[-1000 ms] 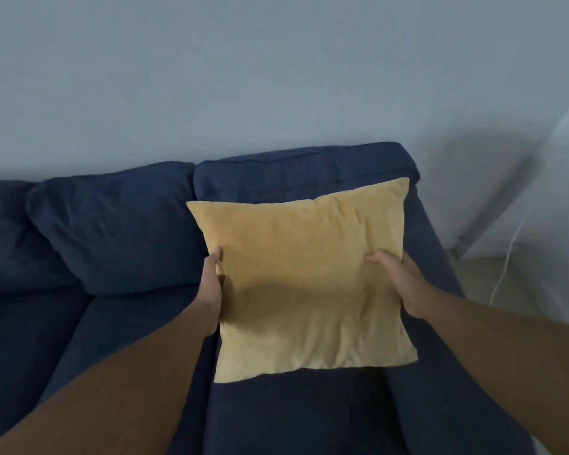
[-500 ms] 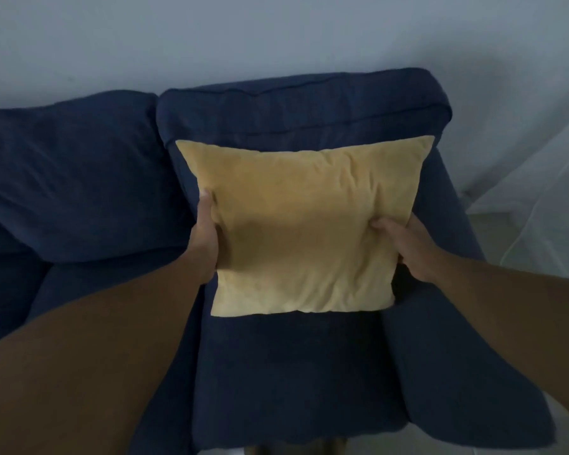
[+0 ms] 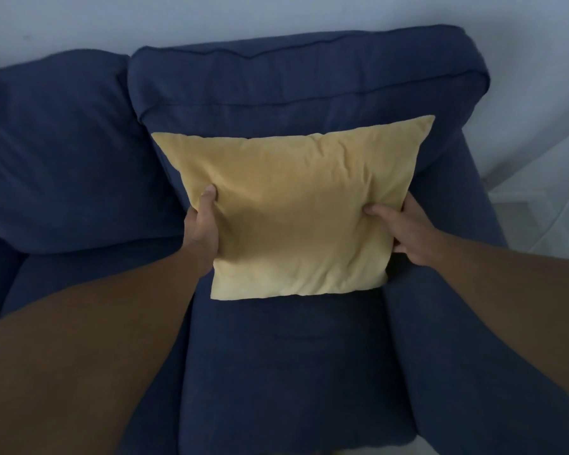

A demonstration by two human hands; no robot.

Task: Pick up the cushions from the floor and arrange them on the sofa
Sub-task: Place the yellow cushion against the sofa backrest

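A square yellow cushion (image 3: 296,211) stands against the back cushion of the dark blue sofa (image 3: 303,80), at its right-hand seat. Its lower edge meets the seat cushion (image 3: 286,372). My left hand (image 3: 202,228) grips the cushion's left edge, thumb pressed on the front face. My right hand (image 3: 404,231) holds the right edge beside the sofa's right armrest (image 3: 457,323), fingers partly behind the cushion.
A second blue back cushion (image 3: 56,152) fills the sofa's left part. A pale wall (image 3: 276,14) runs behind the sofa. To the right lie pale floor and a white sheer curtain (image 3: 546,205).
The yellow cushion has gone down and back until it rests against the sofa's back cushion. My view has come closer and tilted down. Both hands kept their hold.
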